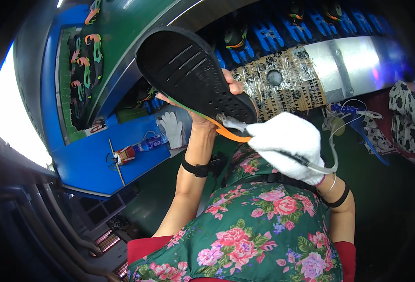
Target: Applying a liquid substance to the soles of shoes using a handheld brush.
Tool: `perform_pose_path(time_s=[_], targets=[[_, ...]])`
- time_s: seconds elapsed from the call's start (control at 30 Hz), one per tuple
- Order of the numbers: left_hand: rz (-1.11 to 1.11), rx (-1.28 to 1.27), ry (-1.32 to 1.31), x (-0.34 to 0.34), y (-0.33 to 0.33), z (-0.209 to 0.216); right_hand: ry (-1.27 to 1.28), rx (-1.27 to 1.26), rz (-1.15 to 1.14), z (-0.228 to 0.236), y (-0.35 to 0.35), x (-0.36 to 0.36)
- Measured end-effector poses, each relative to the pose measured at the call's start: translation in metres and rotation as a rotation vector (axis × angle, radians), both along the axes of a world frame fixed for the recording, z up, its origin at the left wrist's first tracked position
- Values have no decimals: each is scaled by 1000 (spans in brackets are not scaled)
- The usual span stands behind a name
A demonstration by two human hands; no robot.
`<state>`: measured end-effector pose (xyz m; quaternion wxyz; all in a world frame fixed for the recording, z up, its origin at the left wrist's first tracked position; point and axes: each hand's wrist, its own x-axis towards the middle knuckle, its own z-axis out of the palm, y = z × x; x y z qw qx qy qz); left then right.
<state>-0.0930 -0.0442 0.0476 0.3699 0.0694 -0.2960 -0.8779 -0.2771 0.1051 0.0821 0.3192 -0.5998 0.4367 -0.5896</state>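
My left hand [201, 120], bare, grips a black shoe sole [184, 70] from beneath. Its fingertips wrap over the sole's right edge. The sole has short slots at its far end, small round holes at its near end, and an orange and green rim. A white glove covers my right hand [287, 143], which is closed on a brush [234, 123]. The brush's pale wet-looking tip touches the sole's near end. A clear tube [334, 152] runs along the glove and loops up on the right. The glove hides how my right fingers grip.
To the left, a blue table [88, 157] carries a plastic bottle [150, 143] and a white glove [172, 129]. Colourful shoe parts [94, 51] lie on a green belt at far left. Ahead is a taped cardboard panel [282, 77], with blue racks [268, 35] behind it.
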Motion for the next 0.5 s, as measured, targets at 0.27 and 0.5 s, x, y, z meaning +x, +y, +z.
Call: perform_pose_path(time_s=[0.27,0.5], targets=[[3,1,29,-11,-6,13,-44,29,0,1,-3,-4],[-8,-173,39,-5,-25,-7,-47,52,-42,1,-3,-1]])
